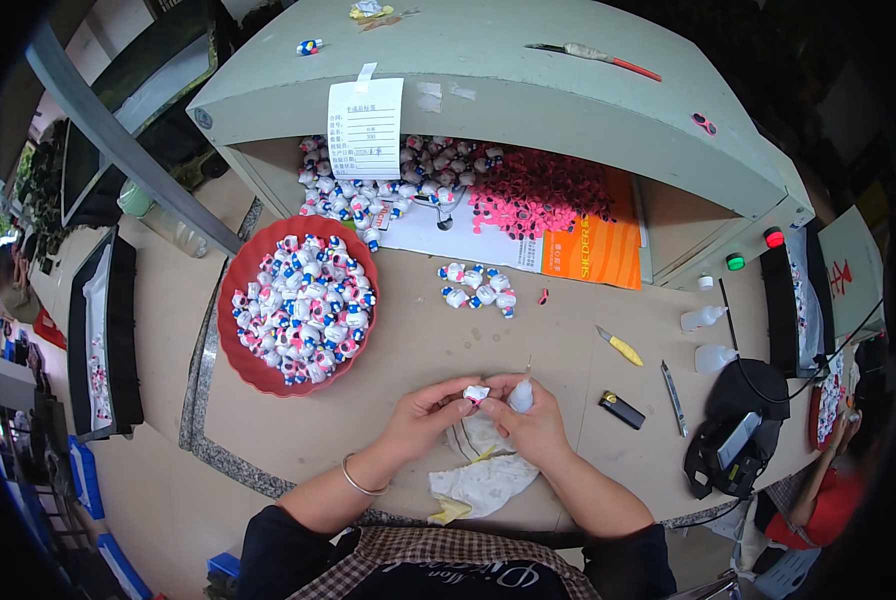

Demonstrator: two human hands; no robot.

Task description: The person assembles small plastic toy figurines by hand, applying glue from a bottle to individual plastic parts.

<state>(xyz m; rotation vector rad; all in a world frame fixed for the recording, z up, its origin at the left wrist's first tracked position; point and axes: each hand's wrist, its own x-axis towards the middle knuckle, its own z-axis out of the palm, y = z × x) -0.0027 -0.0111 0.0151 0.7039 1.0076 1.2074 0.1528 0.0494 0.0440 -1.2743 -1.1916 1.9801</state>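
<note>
I see both hands meeting just above the counter (448, 350) edge nearest me, fingertips almost touching. My left hand (423, 412) is pinched shut on one small white figurine (477, 393) with red and blue marks, holding it right at the fingertips. My right hand (533, 420) is wrapped around a small white squeeze bottle (521, 392), its thin nozzle pointing up and slightly away from me. The figurine sits immediately left of the bottle, touching or nearly so, and the bottle's long axis stands roughly upright while the figurine lies crosswise to it. Both hands are equally close to the piece. Beneath them lies one crumpled white cloth (483, 470). To the left is one red bowl (258, 370) heaped with the same figurines, too many to count. Farther out sits a loose cluster of about six figurines (478, 284). To the right lie one yellow-handled knife (620, 346), one black lighter (621, 409), one metal blade (673, 384) and two more clear bottles (706, 336).
</note>
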